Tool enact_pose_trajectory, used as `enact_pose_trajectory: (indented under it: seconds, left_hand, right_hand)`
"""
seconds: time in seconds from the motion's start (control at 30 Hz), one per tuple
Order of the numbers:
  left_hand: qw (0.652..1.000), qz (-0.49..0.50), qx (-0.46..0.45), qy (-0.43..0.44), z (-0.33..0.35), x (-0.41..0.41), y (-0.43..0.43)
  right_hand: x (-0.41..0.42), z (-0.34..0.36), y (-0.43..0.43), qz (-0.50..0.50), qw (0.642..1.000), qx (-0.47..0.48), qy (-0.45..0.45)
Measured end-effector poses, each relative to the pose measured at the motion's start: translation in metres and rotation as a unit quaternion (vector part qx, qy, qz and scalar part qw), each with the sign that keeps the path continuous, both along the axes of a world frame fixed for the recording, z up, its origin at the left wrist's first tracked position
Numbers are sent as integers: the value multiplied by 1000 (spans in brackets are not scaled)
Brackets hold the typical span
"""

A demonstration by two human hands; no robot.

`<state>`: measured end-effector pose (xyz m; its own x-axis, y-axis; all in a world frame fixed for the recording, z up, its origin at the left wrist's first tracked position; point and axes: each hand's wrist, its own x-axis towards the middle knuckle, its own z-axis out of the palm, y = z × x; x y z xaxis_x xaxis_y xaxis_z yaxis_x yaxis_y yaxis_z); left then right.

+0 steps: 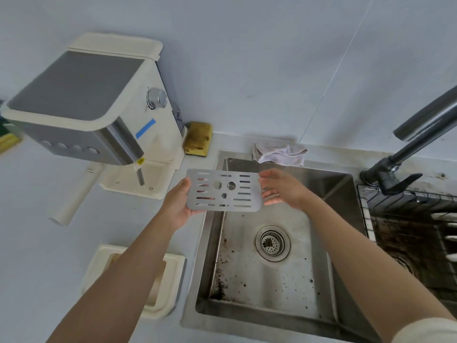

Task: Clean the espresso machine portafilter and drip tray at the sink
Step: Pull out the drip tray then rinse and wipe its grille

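Both arms reach forward from the bottom of the frame, forearms bare, converging on the middle.

Left hand (178, 204): grasping the slotted metal grate (224, 190) by its left edge, thumb on top near the corner, fingers underneath and showing through the slots. The wrist is straight and the forearm runs up from the lower left.

Right hand (282, 189): released, palm turned inward, fingers straight and slightly spread, right at the grate's right edge. The fingers are blurred, so I cannot tell whether they touch the metal.

The grate is held roughly flat in the air at frame centre, over the upper left corner of the sink (341, 199) and its rim.

The cream drip tray base (173, 276) sits on the worktop (37, 243) at lower left, partly hidden behind the left forearm, just beside the sink.

The espresso machine (74, 87) stands at upper left. A long cream handle (74, 196) juts out from under its head toward the lower left.

The sink floor carries dark coffee specks (220, 285), thickest in the lower left corner. The drain strainer (272, 243) is in the middle of the floor.

A yellow sponge (197, 138) leans by the machine's right side. A crumpled pale cloth (279, 153) lies on the sink's back rim. A dark faucet (425, 120) is at upper right, above a wire rack (408, 231).
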<state>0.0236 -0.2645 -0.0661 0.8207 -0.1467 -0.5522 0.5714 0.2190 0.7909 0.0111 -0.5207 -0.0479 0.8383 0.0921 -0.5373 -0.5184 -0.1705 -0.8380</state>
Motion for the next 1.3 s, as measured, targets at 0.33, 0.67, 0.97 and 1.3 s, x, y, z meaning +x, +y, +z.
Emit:
enact_pose_trajectory:
  seconds: [0.33,0.67,0.97,1.3]
  left_hand:
    - [973,9,229,-29,-2,-20,50]
    - [842,-152,509,-95,-21,-20,98]
    - [808,-223,539,-88,-34,-11,114]
    - [784,-225,568,-112,-35,-9,106]
  right_hand:
    - [-43,-12,71,-74,997,27,2]
    - [-57,-38,117,-104,992,-21,64]
    - [-63,-53,131,-128,987,-51,82]
    - [-65,-59,136,-145,983,-79,81]
